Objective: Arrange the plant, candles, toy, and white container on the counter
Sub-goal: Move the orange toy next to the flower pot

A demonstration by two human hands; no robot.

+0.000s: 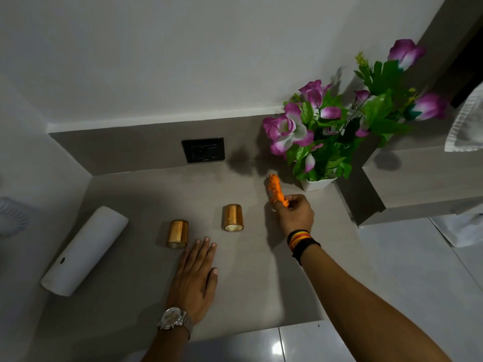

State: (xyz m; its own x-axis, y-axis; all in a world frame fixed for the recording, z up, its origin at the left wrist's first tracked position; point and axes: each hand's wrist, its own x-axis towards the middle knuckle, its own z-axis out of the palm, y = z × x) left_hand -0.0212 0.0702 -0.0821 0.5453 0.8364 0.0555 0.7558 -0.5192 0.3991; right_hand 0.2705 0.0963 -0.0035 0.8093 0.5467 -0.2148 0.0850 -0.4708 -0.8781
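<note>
My right hand (pixel 295 214) grips an orange striped toy tiger (pixel 275 188) by its rear, holding it just left of the plant. The plant (pixel 337 118) has purple flowers and green leaves in a small white pot (pixel 316 184) at the back right of the counter (pixel 248 283). Two gold candles stand mid-counter: one (pixel 177 233) just beyond my left fingertips, the other (pixel 233 218) further right. My left hand (pixel 194 275) lies flat and open on the counter. A white cylindrical container (pixel 83 250) lies on its side at the left.
A black wall socket (pixel 203 150) sits in the backsplash behind the candles. A raised ledge (pixel 418 184) borders the counter on the right, with a white towel (pixel 467 121) above it. Glossy floor tiles (pixel 300 343) lie below the counter's front edge.
</note>
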